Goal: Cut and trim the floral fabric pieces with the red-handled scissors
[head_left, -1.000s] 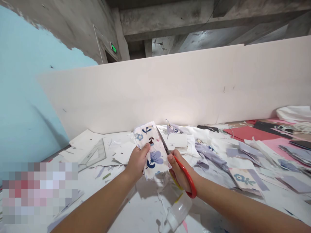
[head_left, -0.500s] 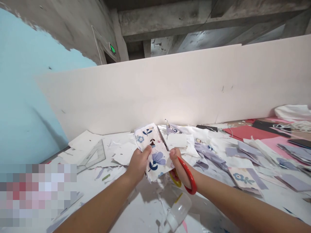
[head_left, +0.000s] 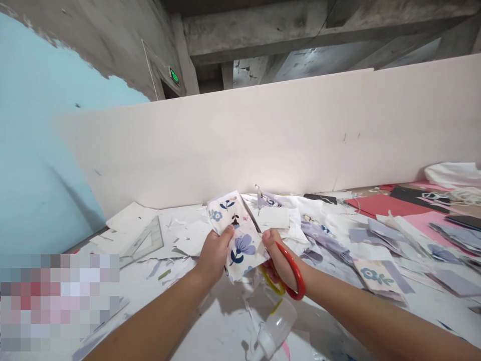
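Observation:
My left hand (head_left: 212,254) pinches a white piece of fabric with blue and purple flowers (head_left: 237,235), held up above the table. My right hand (head_left: 278,260) grips scissors with red and yellow handles (head_left: 289,273); their blades run up along the fabric's right edge. Both hands are closed round what they hold, just above the littered white table (head_left: 210,326).
A clear plastic bottle (head_left: 274,328) lies under my hands. A transparent set square (head_left: 145,240) rests at the left. Fabric and paper scraps (head_left: 376,273) cover the right side, with red sheets (head_left: 379,204) behind. A tall white board (head_left: 285,135) walls off the back.
The scissors' handles have shifted slightly and the blades have worked along the fabric's edge. The view has dropped a little; my left hand keeps its hold.

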`<state>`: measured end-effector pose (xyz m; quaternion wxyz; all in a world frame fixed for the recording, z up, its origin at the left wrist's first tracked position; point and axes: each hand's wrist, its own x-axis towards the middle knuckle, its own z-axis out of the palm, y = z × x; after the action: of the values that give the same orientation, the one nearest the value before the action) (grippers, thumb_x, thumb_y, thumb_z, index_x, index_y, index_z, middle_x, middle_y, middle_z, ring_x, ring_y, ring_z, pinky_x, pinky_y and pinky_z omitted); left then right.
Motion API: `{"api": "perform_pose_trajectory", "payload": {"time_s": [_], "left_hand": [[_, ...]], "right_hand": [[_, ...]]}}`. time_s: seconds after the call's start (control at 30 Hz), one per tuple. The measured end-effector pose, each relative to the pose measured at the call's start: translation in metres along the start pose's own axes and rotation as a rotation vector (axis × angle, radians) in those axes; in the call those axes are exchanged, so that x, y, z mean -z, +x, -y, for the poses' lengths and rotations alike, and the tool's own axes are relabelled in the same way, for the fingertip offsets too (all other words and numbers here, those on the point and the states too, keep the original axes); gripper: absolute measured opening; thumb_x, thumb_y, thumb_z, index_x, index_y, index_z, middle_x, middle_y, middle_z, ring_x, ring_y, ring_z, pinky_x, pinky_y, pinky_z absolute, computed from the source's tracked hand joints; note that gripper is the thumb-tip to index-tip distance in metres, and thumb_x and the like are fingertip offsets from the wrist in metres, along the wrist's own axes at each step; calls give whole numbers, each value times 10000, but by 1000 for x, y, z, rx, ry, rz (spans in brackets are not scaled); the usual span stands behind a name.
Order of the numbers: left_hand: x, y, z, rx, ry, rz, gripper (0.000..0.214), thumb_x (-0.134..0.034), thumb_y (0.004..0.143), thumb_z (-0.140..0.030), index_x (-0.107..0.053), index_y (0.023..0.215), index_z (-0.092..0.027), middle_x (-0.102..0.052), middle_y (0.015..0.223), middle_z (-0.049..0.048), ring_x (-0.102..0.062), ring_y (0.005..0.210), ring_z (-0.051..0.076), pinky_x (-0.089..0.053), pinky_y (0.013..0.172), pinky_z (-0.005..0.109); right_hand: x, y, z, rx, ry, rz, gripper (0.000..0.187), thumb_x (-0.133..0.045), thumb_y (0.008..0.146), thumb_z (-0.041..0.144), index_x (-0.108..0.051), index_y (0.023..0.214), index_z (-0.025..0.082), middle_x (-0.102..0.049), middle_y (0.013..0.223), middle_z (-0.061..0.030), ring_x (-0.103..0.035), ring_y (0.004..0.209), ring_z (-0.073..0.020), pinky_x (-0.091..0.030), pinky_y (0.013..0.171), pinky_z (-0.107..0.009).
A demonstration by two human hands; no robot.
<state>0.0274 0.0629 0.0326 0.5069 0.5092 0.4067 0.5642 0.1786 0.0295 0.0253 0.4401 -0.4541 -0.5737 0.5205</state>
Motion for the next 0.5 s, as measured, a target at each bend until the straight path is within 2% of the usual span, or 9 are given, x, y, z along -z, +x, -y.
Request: {"api": "perform_pose_trajectory", "payload": {"time_s": [0.1,0.2,0.33,0.5], "left_hand": [[-2,-2,0,7,3,20,446,-583,704,-452,-625,1018,-137,-697,789,70,-629,684,210,-468,657,309],[-3,-3,1,21,3,39,451,-586,702,-452,-624,1022,-137,-698,816,77,-632,705,216,-467,670,313],[-2,-3,6,30,-9,52,459,-585,703,-454,-614,1047,-150,-697,834,77,-634,718,216,-470,684,323],[-2,-3,9,26,-10,65,467,-578,708,-460,-604,1060,-155,-696,837,71,-634,718,214,-471,676,318]], "right_hand": [[4,1,5,42,18,52,439,-255,772,685,-233,750,247,-364,454,103,-323,329,-87,-290,362,-227],[7,2,6,59,-25,46,420,-282,785,658,-248,738,243,-358,443,102,-372,349,-99,-331,400,-240],[7,2,4,59,-80,-8,411,-277,796,647,-282,750,239,-366,461,91,-401,376,-107,-346,405,-244],[7,-1,6,67,-211,-95,444,-291,779,665,-321,698,229,-376,473,69,-355,376,-95,-281,362,-239]]}}
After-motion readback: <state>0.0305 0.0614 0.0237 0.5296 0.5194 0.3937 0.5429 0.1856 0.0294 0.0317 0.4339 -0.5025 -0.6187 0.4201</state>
